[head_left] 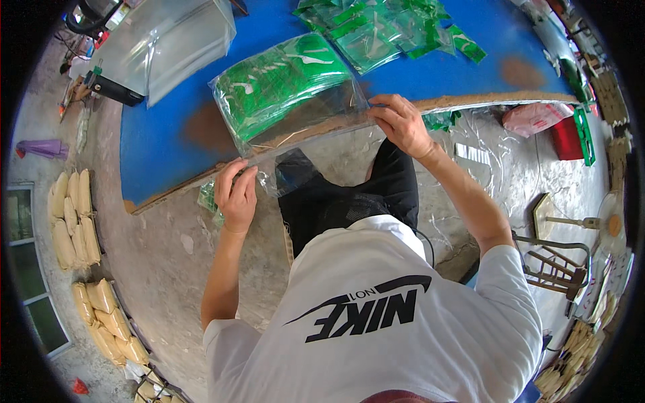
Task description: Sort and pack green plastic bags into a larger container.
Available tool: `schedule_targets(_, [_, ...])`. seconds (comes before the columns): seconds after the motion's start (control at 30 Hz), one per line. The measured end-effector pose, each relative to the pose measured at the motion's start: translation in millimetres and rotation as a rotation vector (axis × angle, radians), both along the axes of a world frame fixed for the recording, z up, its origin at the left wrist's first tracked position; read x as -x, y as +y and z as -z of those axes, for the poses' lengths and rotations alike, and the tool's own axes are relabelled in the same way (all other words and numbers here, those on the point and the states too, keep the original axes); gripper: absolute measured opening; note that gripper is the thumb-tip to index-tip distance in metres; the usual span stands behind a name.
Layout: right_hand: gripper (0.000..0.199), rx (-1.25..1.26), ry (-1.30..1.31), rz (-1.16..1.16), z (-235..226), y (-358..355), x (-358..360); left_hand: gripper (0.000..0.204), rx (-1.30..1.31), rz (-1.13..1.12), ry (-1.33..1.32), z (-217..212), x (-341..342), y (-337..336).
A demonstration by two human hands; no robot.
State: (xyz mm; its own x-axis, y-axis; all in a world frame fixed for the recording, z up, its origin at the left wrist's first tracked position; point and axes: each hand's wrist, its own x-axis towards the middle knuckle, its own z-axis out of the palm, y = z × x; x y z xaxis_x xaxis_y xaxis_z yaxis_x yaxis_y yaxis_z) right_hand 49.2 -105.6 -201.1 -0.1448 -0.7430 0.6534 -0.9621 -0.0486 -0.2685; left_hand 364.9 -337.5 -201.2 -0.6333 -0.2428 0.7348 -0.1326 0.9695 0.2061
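Note:
A large clear plastic bag (316,113) lies at the table's near edge, filled with a stack of green printed packets (282,77). Its unfilled mouth end hangs over the edge toward my lap. My left hand (235,195) pinches the near left corner of that bag, fingers closed on the film. At the opposite corner, my right hand (401,123) grips the film between thumb and fingers. The mouth is stretched between both hands. Beyond it, a loose pile of flat green-and-clear packets (383,33) is spread on the table.
The blue table (154,148) has a worn brown edge. Clear plastic sheets (178,47) lie at the far left beside a black clamp-like part (114,89). Stacked tan sacks (74,215) stand along the left. At right are a red-and-green container (571,138) and a metal-framed chair (554,265).

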Motion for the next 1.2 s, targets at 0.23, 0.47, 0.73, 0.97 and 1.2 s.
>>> schedule_targets(0.23, [0.026, -0.038, 0.007, 0.004, -5.8, 3.7, 5.8, 0.016, -0.001, 0.012, 0.037, 1.7, -3.7, -2.8])
schedule_targets(0.47, [0.030, -0.032, 0.054, -0.021, -6.7, 4.1, 8.2, 0.011, 0.005, 0.021, 0.012, 0.5, -3.3, -3.1])
schedule_targets(0.73, [0.020, 0.108, -0.042, -0.087, -25.6, -21.3, 15.1, 0.011, -0.103, -0.026, 0.092, -22.0, 0.4, -10.6])
schedule_targets(0.97, [0.021, 0.273, -0.545, -0.056, -164.3, -131.2, 73.3, 0.017, -0.694, 0.051, 0.309, -165.3, 49.7, -127.8])
schedule_targets(1.2, [0.017, 0.241, -0.723, -0.198, -170.4, -127.3, 62.4, 0.014, -0.832, 0.062, 0.285, -179.4, 35.6, -128.6])
